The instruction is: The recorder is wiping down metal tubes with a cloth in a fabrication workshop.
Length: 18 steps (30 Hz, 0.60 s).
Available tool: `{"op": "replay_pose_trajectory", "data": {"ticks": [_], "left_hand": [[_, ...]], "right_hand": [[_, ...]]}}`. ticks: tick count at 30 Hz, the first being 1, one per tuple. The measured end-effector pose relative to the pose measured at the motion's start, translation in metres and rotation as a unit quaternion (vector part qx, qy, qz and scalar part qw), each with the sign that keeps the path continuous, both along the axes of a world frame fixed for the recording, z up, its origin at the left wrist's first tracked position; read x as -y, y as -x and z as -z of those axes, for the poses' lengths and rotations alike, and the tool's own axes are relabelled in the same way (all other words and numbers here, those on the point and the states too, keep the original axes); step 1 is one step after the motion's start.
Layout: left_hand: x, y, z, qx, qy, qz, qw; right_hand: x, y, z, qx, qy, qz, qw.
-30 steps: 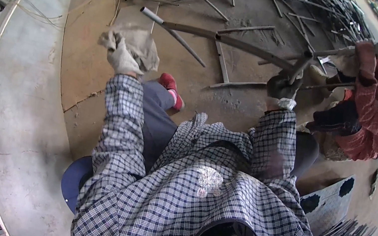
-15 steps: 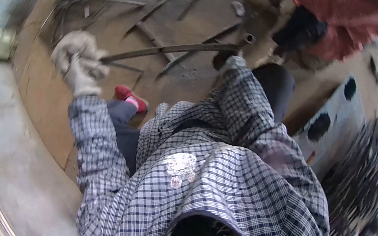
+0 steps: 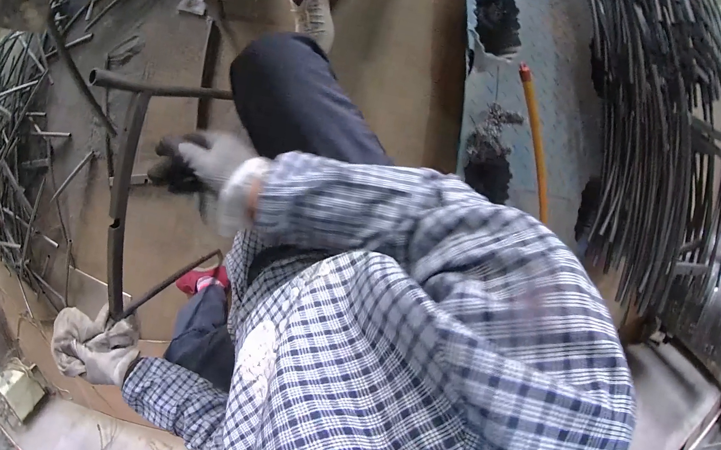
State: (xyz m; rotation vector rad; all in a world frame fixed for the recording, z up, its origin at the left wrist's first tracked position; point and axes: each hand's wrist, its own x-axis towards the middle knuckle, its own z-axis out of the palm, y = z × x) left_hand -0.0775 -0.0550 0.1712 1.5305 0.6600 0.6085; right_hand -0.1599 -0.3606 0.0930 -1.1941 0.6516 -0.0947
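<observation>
My left hand (image 3: 105, 361), in a pale work glove, grips a crumpled light cloth (image 3: 75, 339) against the lower end of a dark metal frame (image 3: 126, 184). The frame's long bar runs up to a round crosspiece tube (image 3: 163, 88), whose far end passes behind my knee. A thinner bar (image 3: 177, 281) slants off from the lower end. To the right of the long bar and apart from it is my right hand (image 3: 221, 167), gloved and blurred. Its fingers curl over something dark (image 3: 178, 166) that I cannot make out.
Loose cut metal rods (image 3: 11, 154) lie heaped at left. Another person's trousered leg and white shoe (image 3: 315, 17) stand at the top. On the right are a blue-grey sheet with ragged dark holes (image 3: 491, 84), an orange rod (image 3: 534, 145) and a bundle of long rods (image 3: 647, 131).
My view has swung to the right. My right hand has left the bar and drawn back towards me. My left hand stays at the frame's end with the cloth.
</observation>
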Motion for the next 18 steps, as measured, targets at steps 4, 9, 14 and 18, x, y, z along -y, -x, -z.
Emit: {"op": "replay_pose_trajectory", "data": {"ticks": [4, 9, 14, 18], "left_hand": [[-0.051, -0.020, 0.008, -0.059, 0.071, 0.137, 0.986], [-0.028, -0.032, 0.015, -0.022, 0.068, 0.111, 0.991], [-0.027, -0.033, -0.002, -0.013, 0.049, 0.044, 0.998], [0.003, -0.005, -0.013, -0.052, 0.072, 0.065, 0.994]], "right_hand": [[0.120, 0.102, 0.000, 0.166, 0.061, 0.244, 0.954], [0.216, 0.280, 0.162, -0.273, 0.270, 0.252, 0.888], [0.204, 0.321, 0.191, -0.625, 0.274, 0.163, 0.713], [0.202, 0.290, 0.182, -0.521, 0.330, 0.164, 0.770]]}}
